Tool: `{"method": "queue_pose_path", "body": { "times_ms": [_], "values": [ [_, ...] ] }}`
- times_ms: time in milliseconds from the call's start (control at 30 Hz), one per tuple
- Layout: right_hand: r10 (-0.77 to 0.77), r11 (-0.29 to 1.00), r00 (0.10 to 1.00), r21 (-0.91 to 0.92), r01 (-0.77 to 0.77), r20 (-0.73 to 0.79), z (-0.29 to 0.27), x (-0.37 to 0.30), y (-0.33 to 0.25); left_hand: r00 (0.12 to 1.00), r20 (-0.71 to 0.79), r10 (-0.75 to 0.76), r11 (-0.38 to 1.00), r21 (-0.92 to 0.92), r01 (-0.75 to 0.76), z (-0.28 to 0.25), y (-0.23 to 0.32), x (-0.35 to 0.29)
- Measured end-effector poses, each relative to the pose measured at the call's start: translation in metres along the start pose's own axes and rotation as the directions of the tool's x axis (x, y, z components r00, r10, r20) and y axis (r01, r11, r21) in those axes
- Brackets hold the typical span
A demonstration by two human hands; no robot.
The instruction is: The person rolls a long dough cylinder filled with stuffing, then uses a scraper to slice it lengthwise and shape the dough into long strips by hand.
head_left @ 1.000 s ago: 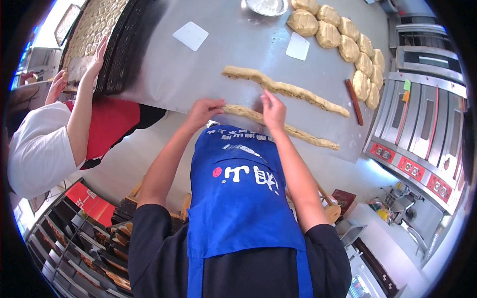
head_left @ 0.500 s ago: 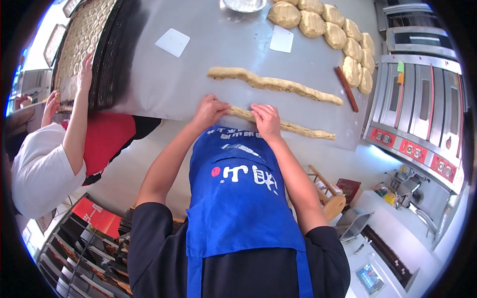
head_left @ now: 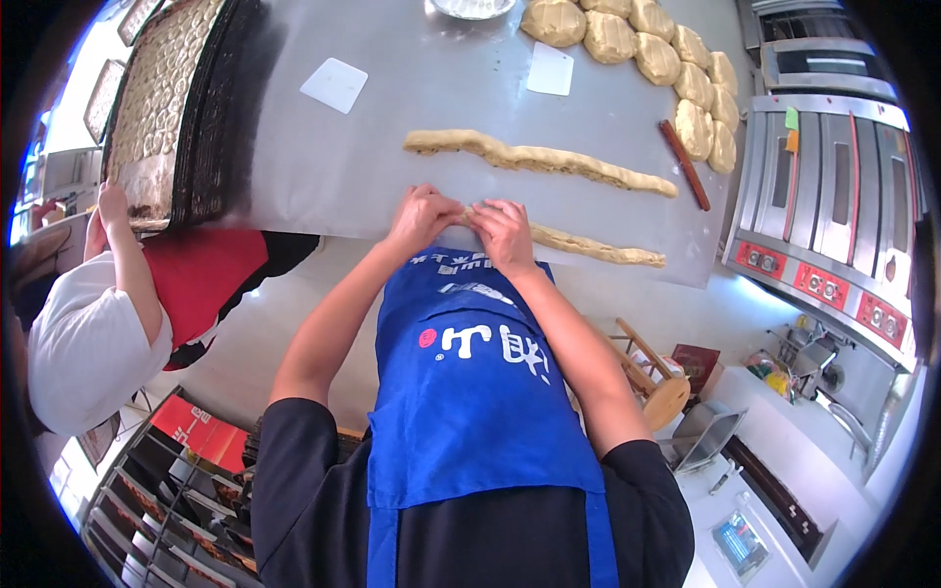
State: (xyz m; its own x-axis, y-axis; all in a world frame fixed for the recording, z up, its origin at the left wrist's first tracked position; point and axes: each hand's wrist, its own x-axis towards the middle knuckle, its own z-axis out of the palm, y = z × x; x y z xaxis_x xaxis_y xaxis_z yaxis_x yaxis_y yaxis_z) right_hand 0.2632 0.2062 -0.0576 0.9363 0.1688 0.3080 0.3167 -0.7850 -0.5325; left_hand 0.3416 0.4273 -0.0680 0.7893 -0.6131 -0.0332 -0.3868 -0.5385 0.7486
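Shiny grey metal makes up the wide, flat table (head_left: 323, 167) in front of you. Your left hand (head_left: 421, 218) is curled, with its fingers pinching the left end of the near long, pale yellow rope of dough (head_left: 598, 248). Your right hand (head_left: 503, 235) is curled too, and it pinches the same dough just beside the left one. Your fingertips come close together, and they hide part of the dough, so you cannot see if they touch.

This rope lies along the table's near edge, close to your bright blue apron (head_left: 470, 392), and its long tail runs off to the right. Just past it lies a thicker, bumpy, pale yellow strip of dough (head_left: 549, 162). Farther off are two flat, white scrapers, one on the left (head_left: 333, 85) and one on the right (head_left: 550, 70). Big, round, yellow lumps of dough (head_left: 657, 59) sit at the far right, near a thin, red-brown stick (head_left: 683, 165).

On your left, a person in a white top (head_left: 93, 333) has their hands by a dark tray of little round pieces (head_left: 162, 88). Tall silver ovens with red panels (head_left: 833, 186) stand on your right.
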Motion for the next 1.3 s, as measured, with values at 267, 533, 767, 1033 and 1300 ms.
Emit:
{"method": "queue_pose_path", "body": {
  "times_ms": [267,533,767,1033,1300],
  "values": [
    [0.24,0.968,0.969,0.082,-0.235,-0.053,0.003,0.001,-0.005,0.985,-0.101,0.137,0.99,0.032,-0.135,0.014,-0.002,0.006],
    [0.418,0.903,0.896,0.171,-0.393,-0.149,-0.019,-0.011,0.013,0.973,-0.178,0.148,0.989,0.048,-0.141,0.02,0.019,0.014],
    [0.479,0.858,0.856,-0.1,-0.503,-0.196,-0.117,-0.115,0.094,0.981,0.021,0.192,0.97,0.148,-0.193,0.031,0.045,0.02],
    [0.367,0.917,0.929,-0.154,-0.369,-0.043,-0.125,-0.114,0.109,0.93,0.163,0.329,0.917,0.182,-0.356,0.135,0.129,0.083],
    [0.231,0.973,0.973,0.02,-0.231,-0.007,-0.121,-0.118,0.127,0.973,0.122,0.194,0.974,0.097,-0.206,0.152,0.132,0.083]
  ]
}}
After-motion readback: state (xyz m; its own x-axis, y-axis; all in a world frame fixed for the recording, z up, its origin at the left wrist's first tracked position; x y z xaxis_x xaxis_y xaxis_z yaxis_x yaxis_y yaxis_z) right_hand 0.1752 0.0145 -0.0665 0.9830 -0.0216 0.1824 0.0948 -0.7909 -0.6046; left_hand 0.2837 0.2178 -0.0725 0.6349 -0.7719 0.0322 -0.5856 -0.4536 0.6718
